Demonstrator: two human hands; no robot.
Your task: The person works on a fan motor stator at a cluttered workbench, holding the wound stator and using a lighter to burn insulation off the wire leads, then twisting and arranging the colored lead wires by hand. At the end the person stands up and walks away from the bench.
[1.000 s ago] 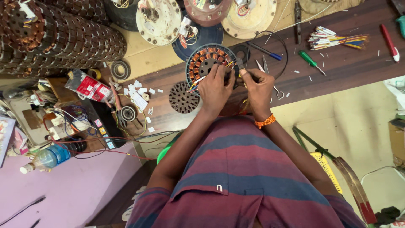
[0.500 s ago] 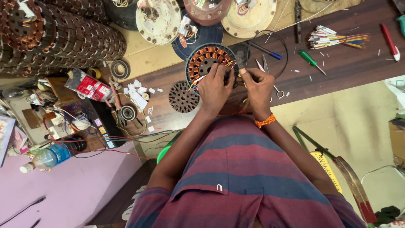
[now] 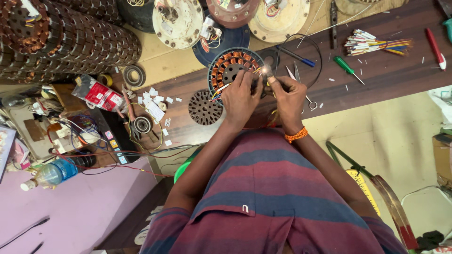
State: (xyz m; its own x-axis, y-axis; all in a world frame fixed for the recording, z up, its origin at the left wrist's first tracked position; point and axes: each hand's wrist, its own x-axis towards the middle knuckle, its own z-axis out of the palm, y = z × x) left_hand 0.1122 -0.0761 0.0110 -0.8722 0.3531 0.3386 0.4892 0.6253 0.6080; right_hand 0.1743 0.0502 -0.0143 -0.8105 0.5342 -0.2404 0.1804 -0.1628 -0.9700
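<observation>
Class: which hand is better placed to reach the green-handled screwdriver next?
Probably the right hand: the green-handled screwdriver lies on its side, while the left hand rests against the wound stator.

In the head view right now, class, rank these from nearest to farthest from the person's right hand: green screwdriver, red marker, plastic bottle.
1. Green screwdriver, just right of the right hand.
2. Red marker, far right on the bench.
3. Plastic bottle, far left, lower down.
</observation>
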